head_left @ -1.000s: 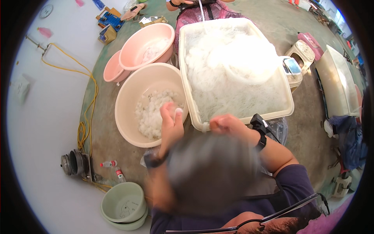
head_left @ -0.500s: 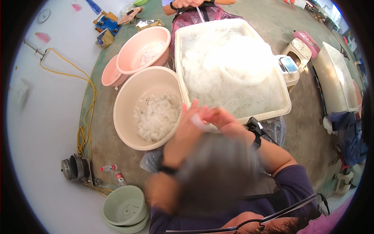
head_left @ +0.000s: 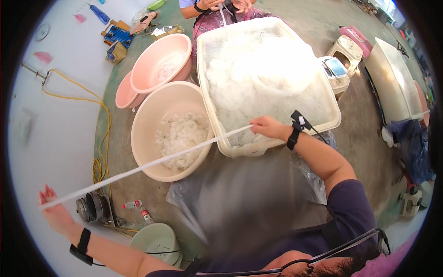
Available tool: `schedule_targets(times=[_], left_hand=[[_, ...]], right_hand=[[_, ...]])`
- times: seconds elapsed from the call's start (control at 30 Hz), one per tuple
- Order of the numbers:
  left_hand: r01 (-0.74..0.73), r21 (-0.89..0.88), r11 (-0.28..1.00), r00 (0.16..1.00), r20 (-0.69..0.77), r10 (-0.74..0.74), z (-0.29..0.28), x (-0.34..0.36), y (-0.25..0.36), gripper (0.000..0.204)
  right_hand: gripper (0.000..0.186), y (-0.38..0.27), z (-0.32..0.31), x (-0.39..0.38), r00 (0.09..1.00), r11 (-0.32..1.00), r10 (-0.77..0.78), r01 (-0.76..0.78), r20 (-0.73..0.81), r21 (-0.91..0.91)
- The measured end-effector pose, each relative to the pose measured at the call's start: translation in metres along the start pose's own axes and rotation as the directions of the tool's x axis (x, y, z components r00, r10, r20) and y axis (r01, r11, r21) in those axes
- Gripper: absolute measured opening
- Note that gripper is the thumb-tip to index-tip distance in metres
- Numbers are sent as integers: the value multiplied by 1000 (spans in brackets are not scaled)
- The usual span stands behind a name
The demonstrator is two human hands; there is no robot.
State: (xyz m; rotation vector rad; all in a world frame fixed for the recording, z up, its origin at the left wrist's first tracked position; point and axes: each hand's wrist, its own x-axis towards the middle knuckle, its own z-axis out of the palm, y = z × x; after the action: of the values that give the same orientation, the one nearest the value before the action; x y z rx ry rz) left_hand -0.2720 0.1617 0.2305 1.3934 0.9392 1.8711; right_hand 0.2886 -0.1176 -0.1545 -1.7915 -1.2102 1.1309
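A narrow white strip (head_left: pixel 154 161) is held stretched in a slanting line, from the left hand (head_left: pixel 55 206) at the left side of the view up to the right hand (head_left: pixel 268 127) near the middle. By the right hand, the end of the strip is pinched between the thumb and the curled fingers, just over the near edge of the cream tub (head_left: pixel 210 101); whether this edge is touched cannot be told. The left hand is seen with its fingers raised and partly spread, and the strip is passed across it; how firmly it is gripped there cannot be told. The left hand is seen against the wall (head_left: pixel 46 129), well apart from the tub. Floor (head_left: pixel 121 143) is seen between the wall and the beige basin (head_left: pixel 147 120), and also between the tub and the translucent bin (head_left: pixel 390 81) at the right. The rim of the beige basin, close beside the tub, is crossed by the strip. In this basin, loose white clumps (head_left: pixel 182 138) are gathered; the tub is filled with a white fibrous mass (head_left: pixel 277 64), very bright at its middle. Some white material (head_left: pixel 167 70) is contained in the larger pink basin (head_left: pixel 147 64). Green basins (head_left: pixel 152 240) are placed near the left forearm.
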Motion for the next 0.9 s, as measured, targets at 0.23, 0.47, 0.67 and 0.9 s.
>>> schedule_targets(times=[0.23,0.47,0.67,0.9], left_hand=[[255,212,943,964,25,-266,-31,-43,-55,53],[108,217,970,814,540,-212,124,-219,-137,24],[370,462,806,326,748,-578,175,-363,-219,19],[182,468,865,353,790,-502,118,-446,-300,23]], right_hand=[[27,-203,-158,-58,644,709,-680,699,-350,-92],[37,-273,-260,-81,191,363,-920,746,-342,-558],[30,-169,-197,-70,605,645,-719,396,-343,-654],[20,-22,-72,-54,918,634,-397,271,-4,-724]])
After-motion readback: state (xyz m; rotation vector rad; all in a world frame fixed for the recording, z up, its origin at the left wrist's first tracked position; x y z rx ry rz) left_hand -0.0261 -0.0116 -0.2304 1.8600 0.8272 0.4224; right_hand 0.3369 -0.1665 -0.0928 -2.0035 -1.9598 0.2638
